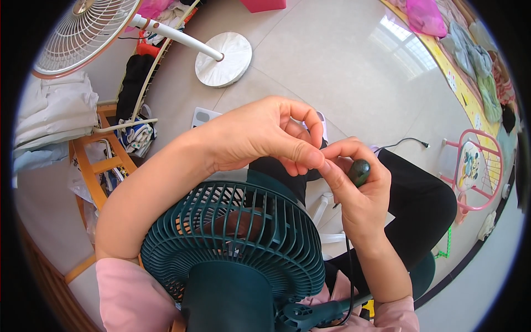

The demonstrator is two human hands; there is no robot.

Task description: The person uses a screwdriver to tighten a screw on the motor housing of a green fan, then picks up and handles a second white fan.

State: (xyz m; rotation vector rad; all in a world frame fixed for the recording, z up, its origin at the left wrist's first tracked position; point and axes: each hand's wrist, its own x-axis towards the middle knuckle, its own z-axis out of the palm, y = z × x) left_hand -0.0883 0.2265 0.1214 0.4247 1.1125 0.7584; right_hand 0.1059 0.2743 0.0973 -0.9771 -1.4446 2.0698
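Note:
Both hands are raised over a dark green fan [232, 232], whose cage and motor housing fill the lower middle. My left hand [276, 133] has its thumb and index finger curled together, meeting my right thumb; anything between the fingertips is too small to make out. My right hand [359, 193] is closed around a dark green, round-ended handle [359, 171], with its thumb and index finger reaching to the left fingertips. A thin black cord [349, 260] hangs below that hand. My legs in black trousers [415, 205] are behind the fan.
A white pedestal fan [224, 74] stands upper left on the tiled floor. At left, folded white cloths [55, 108] lie by a wooden frame [108, 163]. A pink child's chair [478, 191], clothes on a yellow mat [451, 83] and a plug [425, 144] are to the right.

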